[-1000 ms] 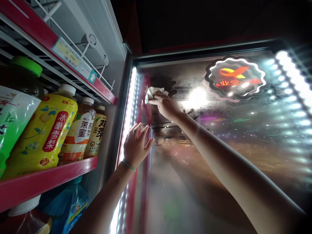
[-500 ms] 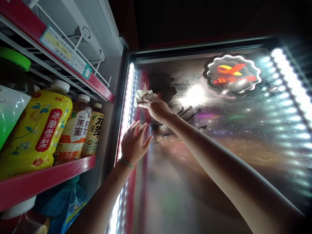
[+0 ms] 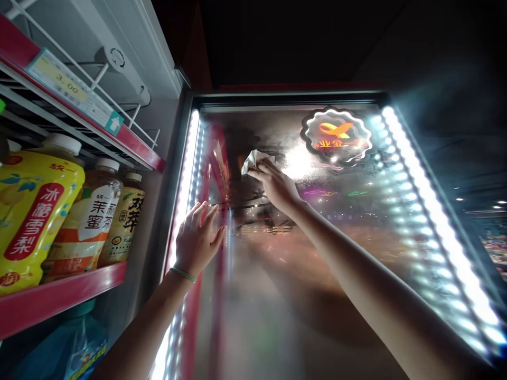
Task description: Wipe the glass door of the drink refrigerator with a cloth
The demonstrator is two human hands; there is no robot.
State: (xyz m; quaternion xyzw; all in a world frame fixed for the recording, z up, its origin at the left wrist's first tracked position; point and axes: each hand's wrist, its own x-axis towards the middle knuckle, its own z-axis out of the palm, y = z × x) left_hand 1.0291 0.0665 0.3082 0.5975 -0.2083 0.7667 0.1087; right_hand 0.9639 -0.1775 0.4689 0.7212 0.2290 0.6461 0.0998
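My right hand (image 3: 277, 184) presses a crumpled white tissue (image 3: 255, 159) against the inner side of a fogged glass door (image 3: 269, 285), in its upper left part. Around the tissue the glass is darker and clearer, while the lower part stays hazy. My left hand (image 3: 198, 240), with a thin green band at the wrist, is raised with fingers spread at the lit left edge of the door. Whether its fingertips touch the door frame I cannot tell.
Left of the door, a red-edged shelf (image 3: 63, 295) holds several drink bottles, among them a yellow one (image 3: 37, 211). A price tag (image 3: 75, 89) is on the rack above. Bright LED strips (image 3: 439, 221) line the door, and a scalloped sign (image 3: 336, 137) sits near its top.
My right hand has slid the tissue rightward across the glass, away from the left light strip. The view has turned right; my left hand keeps its place by the door edge.
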